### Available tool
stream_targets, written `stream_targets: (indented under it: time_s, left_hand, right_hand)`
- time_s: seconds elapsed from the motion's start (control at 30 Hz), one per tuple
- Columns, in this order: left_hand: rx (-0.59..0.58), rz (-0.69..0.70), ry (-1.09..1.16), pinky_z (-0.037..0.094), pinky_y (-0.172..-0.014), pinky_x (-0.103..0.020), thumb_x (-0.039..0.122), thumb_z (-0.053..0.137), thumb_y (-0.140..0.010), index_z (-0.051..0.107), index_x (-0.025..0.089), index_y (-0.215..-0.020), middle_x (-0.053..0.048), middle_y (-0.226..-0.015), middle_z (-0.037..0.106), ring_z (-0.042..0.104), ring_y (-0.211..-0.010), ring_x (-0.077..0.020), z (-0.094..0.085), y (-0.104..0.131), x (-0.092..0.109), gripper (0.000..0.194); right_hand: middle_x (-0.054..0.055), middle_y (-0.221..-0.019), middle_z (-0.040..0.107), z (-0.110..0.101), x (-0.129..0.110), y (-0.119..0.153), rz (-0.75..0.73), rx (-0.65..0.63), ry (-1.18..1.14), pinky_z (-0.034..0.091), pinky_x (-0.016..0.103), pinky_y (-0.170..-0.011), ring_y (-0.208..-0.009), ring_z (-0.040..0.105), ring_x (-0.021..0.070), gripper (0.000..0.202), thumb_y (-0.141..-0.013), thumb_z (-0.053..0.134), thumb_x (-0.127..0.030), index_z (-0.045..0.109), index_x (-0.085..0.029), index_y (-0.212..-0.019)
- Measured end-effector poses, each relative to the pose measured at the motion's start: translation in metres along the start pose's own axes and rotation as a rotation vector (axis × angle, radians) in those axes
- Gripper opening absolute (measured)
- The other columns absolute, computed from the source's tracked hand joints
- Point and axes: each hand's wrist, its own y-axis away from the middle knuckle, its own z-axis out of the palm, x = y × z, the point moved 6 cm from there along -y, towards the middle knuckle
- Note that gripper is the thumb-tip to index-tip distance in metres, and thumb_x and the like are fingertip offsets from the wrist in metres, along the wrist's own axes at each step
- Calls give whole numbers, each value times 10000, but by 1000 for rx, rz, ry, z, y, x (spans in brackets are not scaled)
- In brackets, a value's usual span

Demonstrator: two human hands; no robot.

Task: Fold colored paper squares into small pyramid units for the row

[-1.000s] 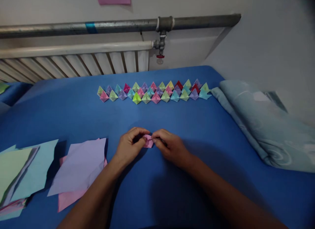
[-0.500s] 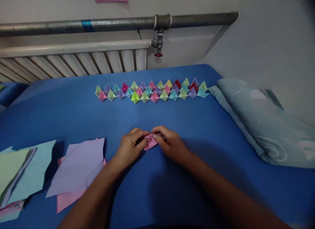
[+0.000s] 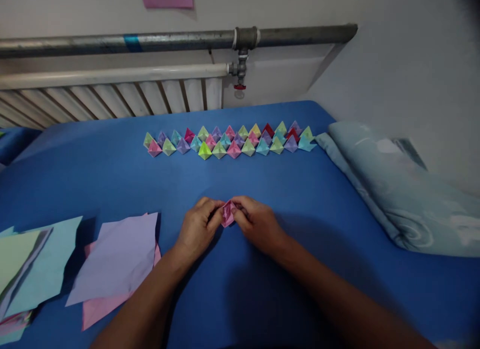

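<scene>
One blue bed (image 3: 187, 181), prob. — radiator (image 3: 112, 76) bhd.

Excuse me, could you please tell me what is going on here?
A person's left hand and right hand pinch opposite sides of a small folded pink paper. Beyond them, folded paper pieces in mixed colours sit in close rows on the blue surface, and loose paper sheets lie to the left.

A grey pipe (image 3: 180, 40) runs above a white radiator (image 3: 130, 96), and a folded pale blanket (image 3: 393, 194) lies beside the wall (image 3: 408, 74).
</scene>
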Motion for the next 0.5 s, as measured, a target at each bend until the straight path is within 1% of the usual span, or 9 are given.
stream_targets:
  time_s: [0.1, 0.23, 0.4, 0.5]
  left_hand:
    - [16, 4, -22, 477, -718, -260, 219, 527, -880, 682, 178, -881, -28, -803, 659, 607, -748, -135, 0, 0, 2, 160]
    - [9, -38, -65, 465, -695, -276, 258, 510, -892, 656, 191, -828, -19, -770, 642, 586, -720, -141, 1, 1, 1, 173]
    - [1, -20, -92, 477, -738, -283, 230, 503, -893, 654, 192, -908, -30, -838, 655, 602, -777, -147, 4, 3, 2, 157]
    - [-6, 3, -110, 482, -726, -280, 243, 501, -901, 655, 198, -896, -27, -818, 650, 600, -758, -146, 5, 3, 4, 160]
  right_hand:
    - [32, -797, 671, 2, 0, 0, 3, -17, 11, 433, 257, -699, -731, 598, 137, 161, -886, 471, -155, 630, -173, -911]
    - [24, -789, 670, 5, 1, 1, 16, -35, 22, 424, 255, -679, -705, 585, 134, 152, -896, 468, -168, 618, -188, -905]
    - [46, -834, 676, 7, -1, 1, 3, -38, 52, 428, 272, -699, -748, 592, 148, 170, -890, 453, -160, 619, -180, -921]
    - [47, -833, 673, 9, -3, 2, -5, -45, 59, 427, 275, -695, -744, 585, 148, 173, -888, 446, -157, 614, -180, -924]
